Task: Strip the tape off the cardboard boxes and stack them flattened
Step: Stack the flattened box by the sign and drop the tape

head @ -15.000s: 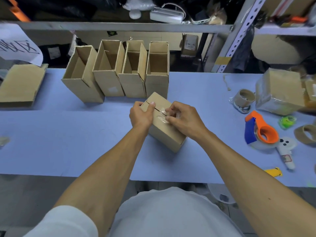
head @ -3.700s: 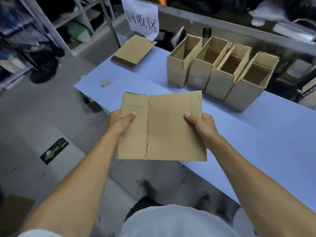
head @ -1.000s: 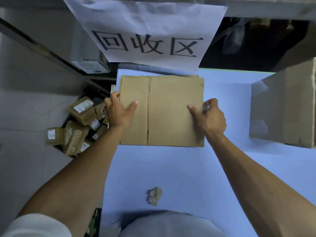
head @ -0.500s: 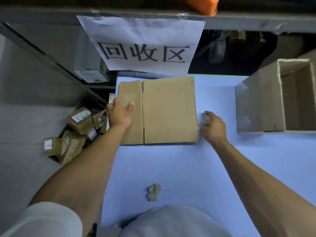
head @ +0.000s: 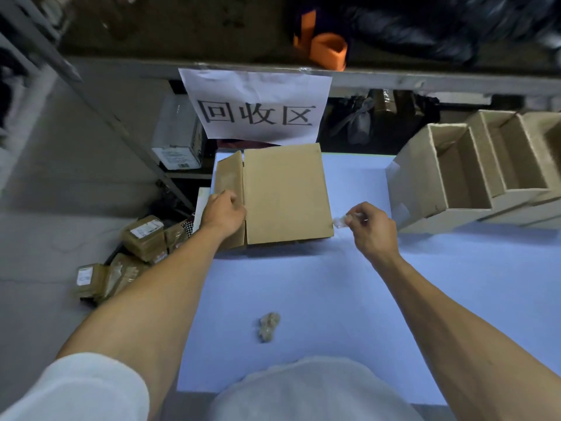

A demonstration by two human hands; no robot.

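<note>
So far, one flattened box (head: 285,192) lies on the blue table (head: 334,299) directly under the paper sign (head: 256,106), and it appears to rest on other flat cardboard, though how many sheets lie beneath cannot be told. The left hand (head: 224,212) rests on the narrow side flap (head: 230,180) at that box's left edge, fingers curled loosely against the cardboard rather than clamped round it; the flap stands a little raised just beyond the knuckles. The right hand (head: 372,227) hovers just off the box's right edge, clear of the cardboard, with thumb and fingers pinched together on a small crumpled scrap of clear tape (head: 341,221) that pokes out toward the box. A wad of tape (head: 268,326) lies on the table well back from both hands, near the person's body.

Beyond the right hand, farther right, a row of open boxes (head: 473,174) stands upright and still formed. At least three are visible; more may run past the frame edge. Judging by this, the task is at an early-to-middle stage: this box looks stripped and stacked, the scrap in the right hand still needs discarding, and every standing box remains to be stripped of tape, collapsed and added to the pile by the left hand.
</note>
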